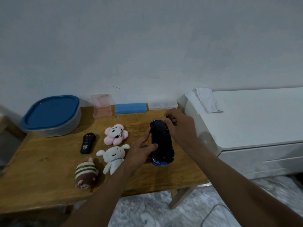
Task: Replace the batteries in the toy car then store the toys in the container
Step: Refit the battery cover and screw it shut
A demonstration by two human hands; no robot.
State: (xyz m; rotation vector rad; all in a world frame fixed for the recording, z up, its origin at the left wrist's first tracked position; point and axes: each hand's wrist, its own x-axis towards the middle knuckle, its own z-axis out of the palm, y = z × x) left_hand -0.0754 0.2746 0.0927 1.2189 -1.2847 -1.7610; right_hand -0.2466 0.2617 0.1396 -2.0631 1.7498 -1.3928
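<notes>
A blue toy car (161, 141) lies upside down on the wooden table (41, 174), its black underside facing up. My left hand (139, 153) steadies it from the left, index finger and thumb pressed on the chassis. My right hand (178, 128) grips the car's far end with curled fingers. A black remote control (87, 143) lies to the left. Beside it are a pink flower plush (116, 134), a white dog plush (113, 158) and a striped brown plush (86, 175). A clear container with a blue lid (52, 114) stands closed at the back left.
Along the wall stand a pink clear box (102, 106), a blue case (130, 108) and a small clear case (163, 106). A white cabinet (255, 126) with a folded cloth (205, 99) adjoins the table's right side. A cable (211, 212) lies on the floor.
</notes>
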